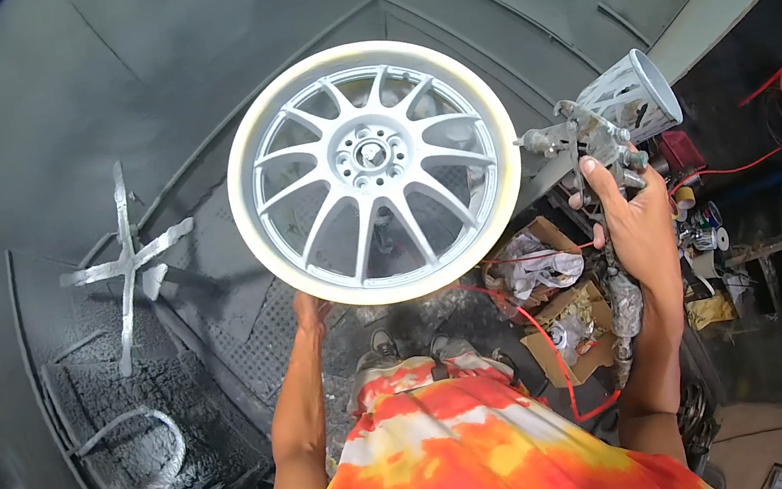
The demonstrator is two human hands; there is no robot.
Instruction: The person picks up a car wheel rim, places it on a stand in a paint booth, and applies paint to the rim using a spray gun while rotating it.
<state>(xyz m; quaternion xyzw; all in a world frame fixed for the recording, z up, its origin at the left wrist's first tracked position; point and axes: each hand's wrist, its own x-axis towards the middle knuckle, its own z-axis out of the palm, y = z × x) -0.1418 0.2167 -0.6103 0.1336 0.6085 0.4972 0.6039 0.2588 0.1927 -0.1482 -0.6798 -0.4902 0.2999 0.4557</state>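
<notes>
A silver-grey alloy wheel [371, 232] with many thin spokes and a pale yellowish rim edge faces up in front of me. My right hand [638, 218] is closed around a paint-crusted spray gun [587, 136], whose nozzle points left at the wheel's right edge, a short gap away. A white paint-streaked cup [637, 96] sits at the gun's far end. My left hand [312, 309] is at the wheel's near left edge. The rim hides its fingers, so whether they grip or only touch it cannot be seen.
A red air hose [554, 352] loops down from the gun's side. Open cardboard boxes [575, 328] with crumpled wrapping lie at the right. A grey-coated cross-shaped stand [127, 267] is on the left. Grey booth walls [178, 33] enclose the far side; cans [709, 239] clutter the right.
</notes>
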